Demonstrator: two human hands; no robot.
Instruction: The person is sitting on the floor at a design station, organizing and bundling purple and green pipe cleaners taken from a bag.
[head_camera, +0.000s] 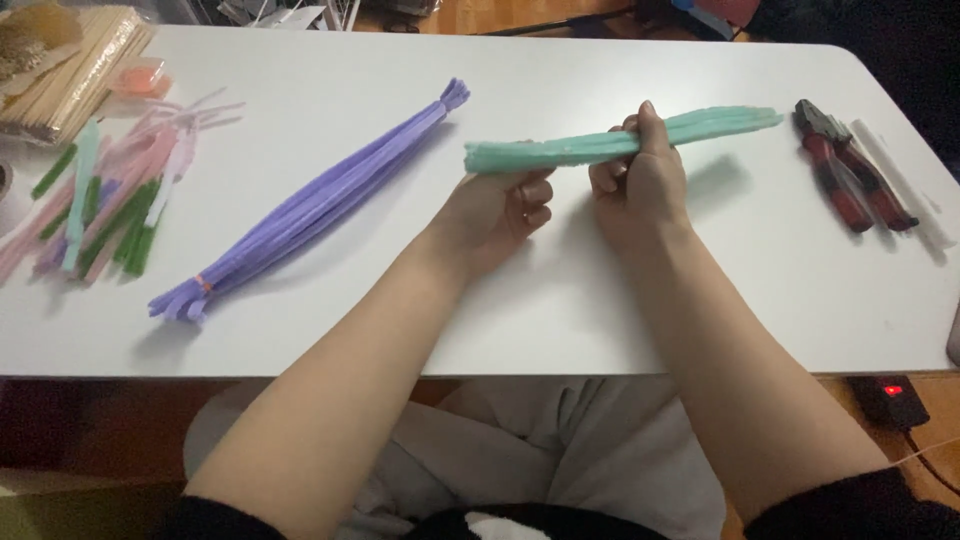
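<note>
Leftward, loose sticks (95, 195) and a purple bundle (310, 205) lay untouched. At mid-frame my left hand (495, 215) pinched the green bundle (620, 143) by its left end; my right hand (635, 175) was curled shut round its middle. Keeping it level seemed wisest. Pliers (850, 165) sat far right.

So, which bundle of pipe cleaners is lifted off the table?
The mint-green bundle: the left hand and right hand hold it. The purple bundle and the mixed-colour pile lie on the white table.
</note>
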